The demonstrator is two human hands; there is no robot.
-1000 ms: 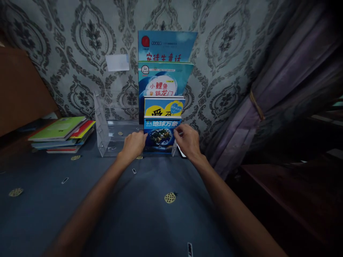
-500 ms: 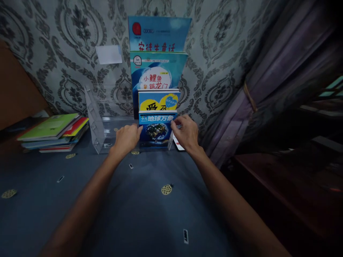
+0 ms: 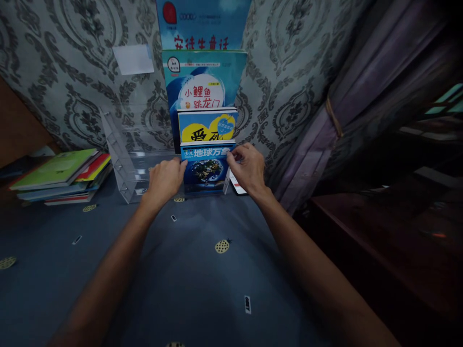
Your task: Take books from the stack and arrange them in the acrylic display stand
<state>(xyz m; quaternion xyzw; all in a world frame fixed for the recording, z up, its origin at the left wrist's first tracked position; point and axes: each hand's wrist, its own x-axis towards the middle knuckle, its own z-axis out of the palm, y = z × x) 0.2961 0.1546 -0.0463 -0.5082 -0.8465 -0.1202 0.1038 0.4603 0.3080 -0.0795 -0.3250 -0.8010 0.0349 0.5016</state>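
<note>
A small blue book with a globe on its cover [image 3: 206, 171] stands upright in the lowest front tier of a clear acrylic book stand [image 3: 121, 166]. My left hand [image 3: 164, 180] is closed at the book's left edge, thumb against it. My right hand [image 3: 249, 166] pinches the upper right edge with thumb and forefinger. Behind rise a blue-and-yellow book [image 3: 188, 126], a teal book [image 3: 231, 72] and a taller blue book [image 3: 231, 24], each in a higher tier. The stand's left part holds no books.
A stack of books [image 3: 58, 168] lies to the left on the blue tablecloth [image 3: 173, 279]. Partly behind my right hand lies a phone [image 3: 238, 188]. Patterned wallpaper with a white card [image 3: 133, 60] is behind; a tied purple curtain [image 3: 318, 140] hangs at right.
The view has shifted, so the stand and books appear slightly further left and higher. Both hands stay at the sides of the front book.
</note>
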